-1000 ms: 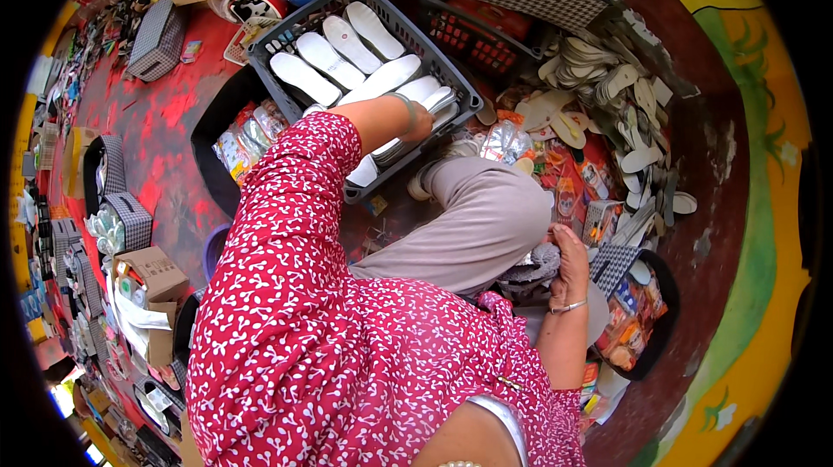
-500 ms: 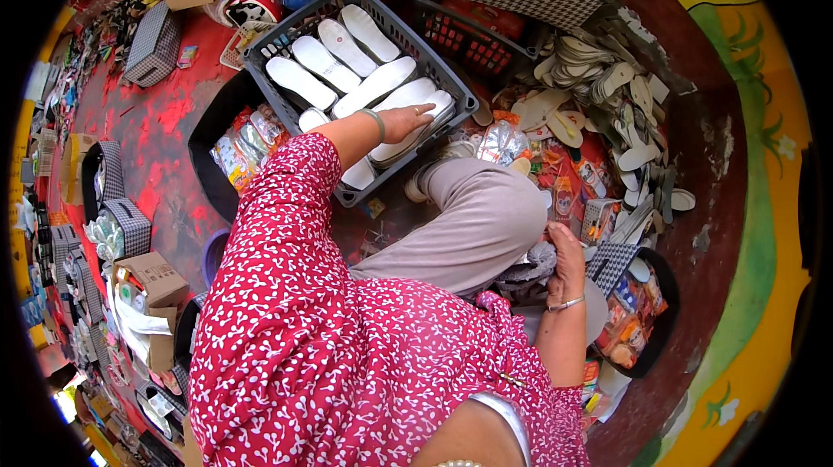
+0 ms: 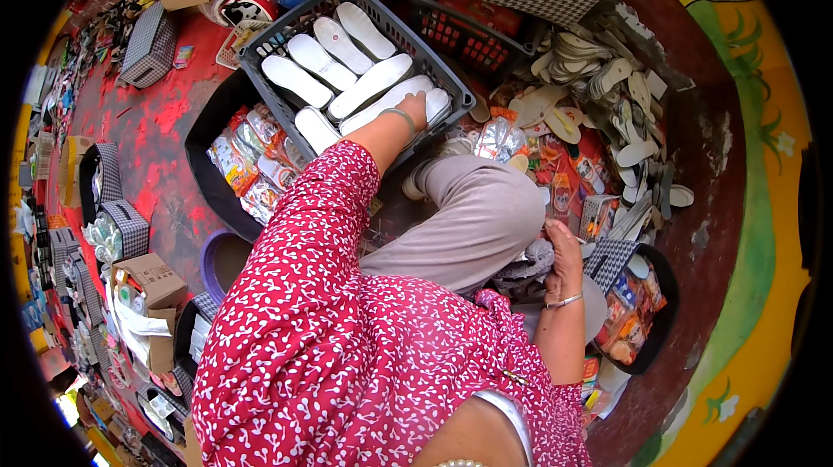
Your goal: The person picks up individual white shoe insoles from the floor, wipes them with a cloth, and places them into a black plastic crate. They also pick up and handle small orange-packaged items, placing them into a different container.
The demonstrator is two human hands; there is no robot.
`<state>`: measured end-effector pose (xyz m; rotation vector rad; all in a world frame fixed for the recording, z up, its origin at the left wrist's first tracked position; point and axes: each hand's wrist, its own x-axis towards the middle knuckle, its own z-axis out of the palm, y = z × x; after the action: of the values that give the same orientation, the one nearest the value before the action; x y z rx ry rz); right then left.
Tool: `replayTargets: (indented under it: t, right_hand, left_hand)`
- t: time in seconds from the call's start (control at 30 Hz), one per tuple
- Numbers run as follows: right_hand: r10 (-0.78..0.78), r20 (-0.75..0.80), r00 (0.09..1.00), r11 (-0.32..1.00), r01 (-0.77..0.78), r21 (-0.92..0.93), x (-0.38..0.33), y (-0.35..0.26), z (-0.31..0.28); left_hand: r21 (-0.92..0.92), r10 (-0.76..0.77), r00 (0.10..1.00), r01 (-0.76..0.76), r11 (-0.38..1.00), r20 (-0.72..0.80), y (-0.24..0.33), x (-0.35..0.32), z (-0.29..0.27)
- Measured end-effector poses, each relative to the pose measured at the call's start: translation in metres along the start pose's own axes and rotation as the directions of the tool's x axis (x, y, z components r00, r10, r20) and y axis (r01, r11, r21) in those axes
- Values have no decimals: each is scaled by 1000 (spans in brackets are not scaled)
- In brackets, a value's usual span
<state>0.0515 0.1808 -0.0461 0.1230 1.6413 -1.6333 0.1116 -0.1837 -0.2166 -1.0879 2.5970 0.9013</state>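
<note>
Inside the dark plastic crate (image 3: 265, 90), white insoles (image 3: 373, 85) lie side by side. My left hand (image 3: 415, 108) is closed at the crate's near right side, with one white insole (image 3: 437, 104) showing just beyond its knuckles. It seems to grip that insole, though most of its fingertips are hidden. My right hand (image 3: 566, 261) is raised beside my bent knee, thumb and fingers pressed together. Whatever is in that pinch is too small to make out. A grey fuzzy item (image 3: 536, 257) lies next to this hand.
A heap of loose insoles (image 3: 599, 64) stands on the right by the wall. Dark bins of packaged goods flank me, one on the left (image 3: 208, 142) and one on the right (image 3: 664, 311). Behind the crate is another black crate (image 3: 464, 29). A purple basin (image 3: 211, 263) sits at the left.
My left hand has gone from lying outstretched over the insoles to a closed shape, its forearm shifting right and uncovering more insoles. My right hand has barely moved.
</note>
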Motion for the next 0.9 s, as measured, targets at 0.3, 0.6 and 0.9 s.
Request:
replayTargets:
  t: [0.3, 0.6, 0.9]
  right_hand:
    - [-19, 7, 1000, 1000, 19, 5, 2, 4, -3]
    - [-14, 19, 1000, 1000, 15, -7, 4, 3, -1]
    - [-38, -21, 999, 999, 38, 14, -9, -9, 2]
  left_hand:
    - [19, 113, 989, -115, 993, 101, -17, 9, 3]
    - [15, 89, 996, -89, 996, 13, -17, 3, 19]
    - [-241, 111, 993, -101, 965, 29, -72, -15, -62]
